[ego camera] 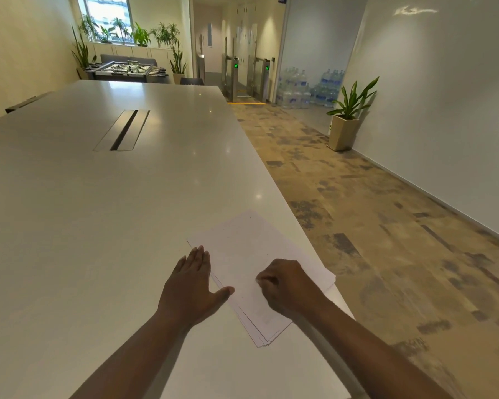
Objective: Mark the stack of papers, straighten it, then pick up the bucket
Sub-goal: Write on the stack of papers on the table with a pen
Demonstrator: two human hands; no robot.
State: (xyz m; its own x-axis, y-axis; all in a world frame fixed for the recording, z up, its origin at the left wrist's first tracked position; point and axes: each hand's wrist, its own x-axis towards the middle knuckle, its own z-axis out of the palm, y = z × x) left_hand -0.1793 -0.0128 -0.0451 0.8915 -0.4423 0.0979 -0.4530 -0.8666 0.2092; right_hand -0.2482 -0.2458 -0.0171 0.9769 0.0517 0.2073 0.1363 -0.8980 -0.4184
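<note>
Curled right hand (283, 286) grip on the stack of papers (251, 254) — contents unclear; left hand (190, 283) flat beside — sheets could fan further.

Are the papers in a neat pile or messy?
Messy. The papers are fanned out; several sheet edges stick out at the near corner, under the left hand and right hand.

Stack of papers (260, 263) lying askew at right edge of white table (98, 211), sheets fanned slightly at near corner. Left hand (195, 286) flat, fingers straight, along stack's left edge, thumb on paper. Right hand (285, 286) curled on top sheet; held item, if any, too small to tell. Cable slot (123, 129) mid-table. Potted plant (347, 119) by right wall, water bottles (308, 87) beyond.
</note>
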